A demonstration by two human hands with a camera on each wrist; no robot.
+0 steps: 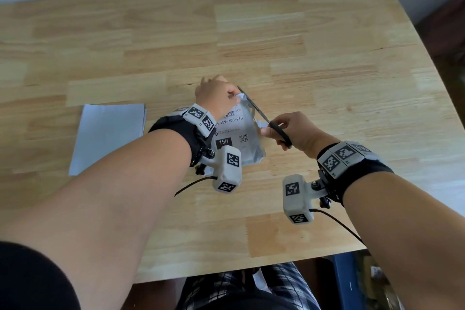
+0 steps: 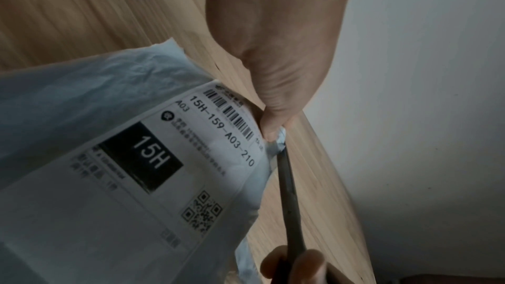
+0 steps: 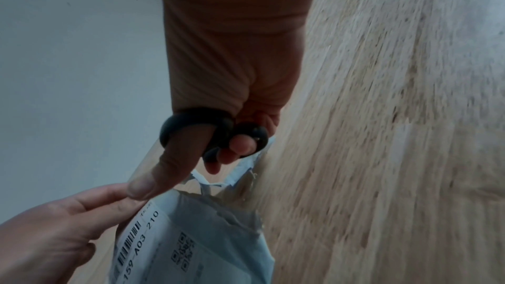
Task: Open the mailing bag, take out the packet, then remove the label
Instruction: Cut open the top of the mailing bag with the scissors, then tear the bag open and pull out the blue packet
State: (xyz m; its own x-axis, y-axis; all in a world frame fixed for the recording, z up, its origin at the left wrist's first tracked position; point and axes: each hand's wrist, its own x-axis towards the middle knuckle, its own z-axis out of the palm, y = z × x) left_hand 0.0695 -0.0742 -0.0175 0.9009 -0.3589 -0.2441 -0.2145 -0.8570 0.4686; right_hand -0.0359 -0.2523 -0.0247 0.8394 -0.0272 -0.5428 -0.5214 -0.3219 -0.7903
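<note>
Nearest the body, the right hand [image 1: 293, 131] has thumb and fingers threaded through the black loops of the scissors [image 1: 261, 114], curled tight round the handles; in the right wrist view the loops sit close together, so the blades look nearly closed. From that hand the blades run up and away to the left along the right edge of the mailing bag [image 1: 239, 138], tips reaching toward the far corner. That grey-white bag is held up off the wooden table [image 1: 327, 70] between the two hands, its printed label [image 2: 175, 159] facing the person, with barcode, "15H" block and QR code legible. The edge beside the blades is ragged and partly parted in the right wrist view, so the opening seems well along, though the packet inside is not visible. Farther out, the left hand [image 1: 216, 98] pinches the bag's top far corner between thumb and fingers, just at the blade tips, keeping the edge taut. What matters next, I judge, is that the cut line lies along the bag's long right edge, running from the right hand toward the left fingertips, so the blades must stop short of them. Off to the left, flat on the table, lies a sheet of white paper [image 1: 108, 133].
</note>
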